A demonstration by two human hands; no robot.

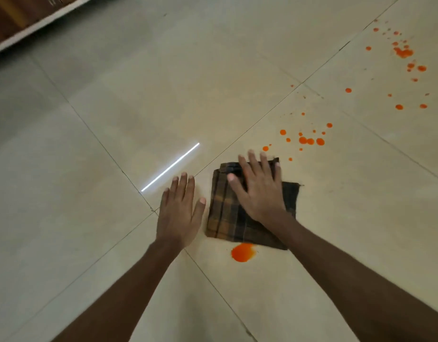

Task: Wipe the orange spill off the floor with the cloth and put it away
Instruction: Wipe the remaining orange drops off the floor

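A folded brown and orange checked cloth (pixel 227 218) lies flat on the pale tiled floor (pixel 114 107). My right hand (pixel 258 188) presses down on it with fingers spread. My left hand (pixel 179 211) rests flat on the bare floor just left of the cloth, holding nothing. An orange puddle (pixel 243 252) sits at the cloth's near edge. Orange drops (pixel 309 140) are scattered just beyond the cloth. More orange splatter (pixel 403 53) lies at the far right.
A wooden cabinet with a white base (pixel 20 23) stands at the far left corner. A bright strip of reflected light (pixel 171 166) lies on the tiles left of the cloth. Dark grout lines cross the floor.
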